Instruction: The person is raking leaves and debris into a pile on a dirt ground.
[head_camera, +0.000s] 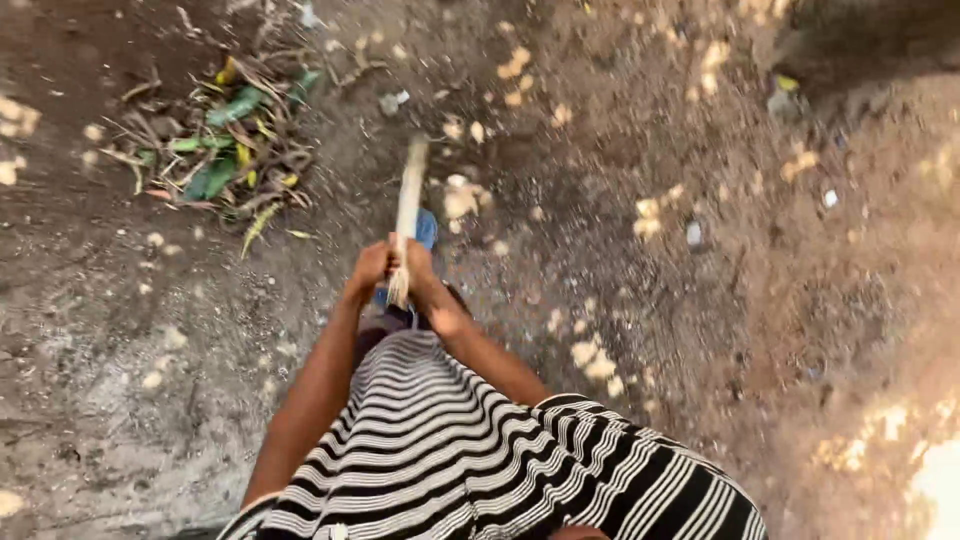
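Bare dirt ground, both hands round stick.

Far end of pale wooden handle motion-blurred, tool head not discernible. Blue footwear mostly hidden behind handle and hands. Left hand and right hand overlapping, individual fingers unreadable. Striped garment cut off at bottom edge.
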